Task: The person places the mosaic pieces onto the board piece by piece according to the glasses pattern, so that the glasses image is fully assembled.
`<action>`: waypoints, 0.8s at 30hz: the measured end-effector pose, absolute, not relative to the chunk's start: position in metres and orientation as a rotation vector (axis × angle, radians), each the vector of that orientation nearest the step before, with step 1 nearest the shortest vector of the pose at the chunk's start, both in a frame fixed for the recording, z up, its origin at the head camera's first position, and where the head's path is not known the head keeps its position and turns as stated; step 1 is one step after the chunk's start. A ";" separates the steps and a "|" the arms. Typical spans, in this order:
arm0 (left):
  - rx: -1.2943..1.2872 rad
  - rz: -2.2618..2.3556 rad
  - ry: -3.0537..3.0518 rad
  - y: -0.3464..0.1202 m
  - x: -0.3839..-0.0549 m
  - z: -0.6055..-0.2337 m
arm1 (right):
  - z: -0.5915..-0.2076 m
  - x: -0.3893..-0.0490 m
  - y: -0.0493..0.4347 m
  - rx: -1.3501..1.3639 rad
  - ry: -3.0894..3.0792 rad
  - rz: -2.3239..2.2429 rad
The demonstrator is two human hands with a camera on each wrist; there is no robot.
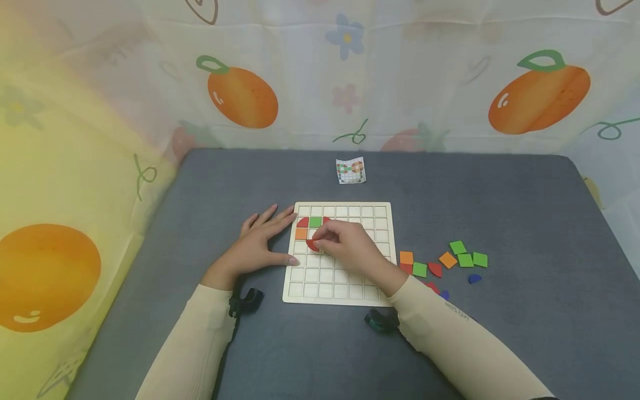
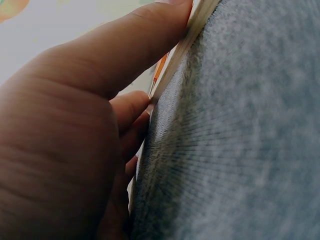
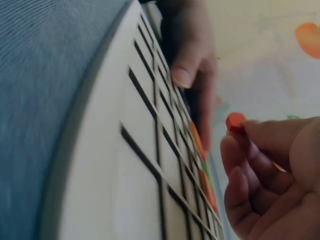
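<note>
A pale wooden grid board point(image 1: 312, 290) lies on the grey table. My left hand point(image 1: 257, 244) rests at its left edge, fingers spread, with the thumb and fingertips touching the rim. Between thumb and fingers, my right hand point(image 1: 350, 247) pinches a red quarter-circle tile point(image 1: 312, 245) over the left part of the board. In the right wrist view the red tile point(image 3: 235, 122) shows above the grid. On the board sit another red tile point(image 1: 303, 223), a green square point(image 1: 315, 222), an orange square point(image 1: 301, 234) and a further red tile point(image 1: 326, 220) partly covered by the right hand.
Right of the board lie loose tiles: green squares point(image 1: 465, 260), orange squares point(image 1: 448, 260), red quarter-circles point(image 1: 435, 270) and blue pieces point(image 1: 474, 278). The right forearm partly covers some. A small printed pattern card point(image 1: 351, 171) lies beyond the board. A patterned cloth point(image 1: 400, 72) hangs behind the table.
</note>
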State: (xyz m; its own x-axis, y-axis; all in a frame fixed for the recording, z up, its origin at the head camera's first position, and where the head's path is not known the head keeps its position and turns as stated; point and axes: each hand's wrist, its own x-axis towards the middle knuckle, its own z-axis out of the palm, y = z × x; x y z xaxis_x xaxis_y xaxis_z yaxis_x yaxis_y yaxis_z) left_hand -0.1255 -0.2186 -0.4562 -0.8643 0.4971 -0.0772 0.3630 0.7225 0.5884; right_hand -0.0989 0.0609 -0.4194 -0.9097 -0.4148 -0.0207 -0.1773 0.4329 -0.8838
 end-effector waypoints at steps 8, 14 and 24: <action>0.720 0.874 2.680 -0.219 -0.124 -0.453 | -0.430 -0.101 0.031 -0.468 2.497 -1.381; 0.734 0.888 2.670 -0.219 -0.125 -0.452 | -0.433 -0.101 0.017 -0.457 2.591 -1.279; 0.736 0.889 2.677 -0.220 -0.125 -0.453 | -0.434 -0.101 0.013 -0.475 2.655 -1.196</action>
